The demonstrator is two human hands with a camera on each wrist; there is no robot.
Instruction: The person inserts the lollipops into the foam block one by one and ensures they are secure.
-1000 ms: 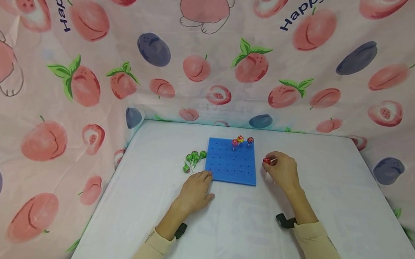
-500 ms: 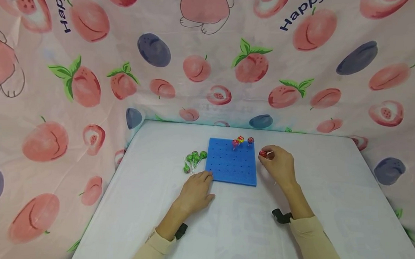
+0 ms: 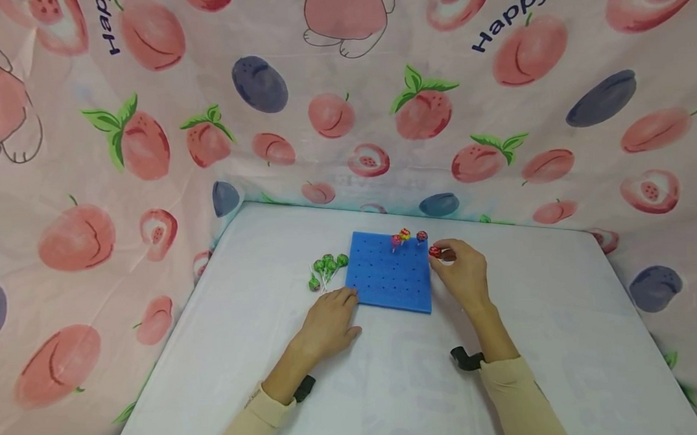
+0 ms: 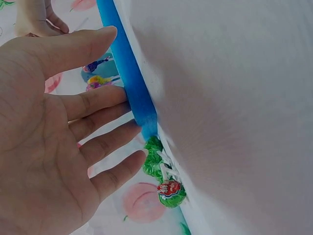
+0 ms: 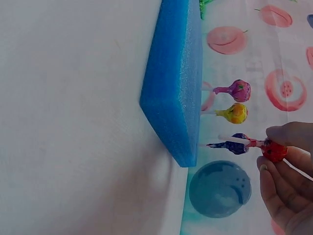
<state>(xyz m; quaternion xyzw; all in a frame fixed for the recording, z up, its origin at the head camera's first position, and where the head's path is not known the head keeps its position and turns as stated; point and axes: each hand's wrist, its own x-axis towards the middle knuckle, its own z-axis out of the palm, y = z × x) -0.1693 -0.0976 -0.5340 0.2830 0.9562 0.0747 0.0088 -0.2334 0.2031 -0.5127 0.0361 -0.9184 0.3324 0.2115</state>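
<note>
The right hand [image 3: 463, 269] pinched a red lollipop [image 3: 435, 252] by its head between thumb and fingers, near the right edge of the board [image 3: 388, 272], the stick apart from it. The left hand [image 3: 326, 323] had its fingers extended and slightly spread, touching the board's near left corner. A pink lollipop [image 3: 396, 241], a yellow lollipop [image 3: 405, 234] and a dark lollipop [image 3: 422, 236] stood in the board's far right part; green lollipops [image 3: 330, 265] lay beside its left edge.

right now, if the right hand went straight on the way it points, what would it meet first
Probably the dark-wrapped lollipop standing near the far right corner of the blue board, just past the red lollipop that the right hand pinches. Depth is hard to judge, so it might pass beside.
</note>
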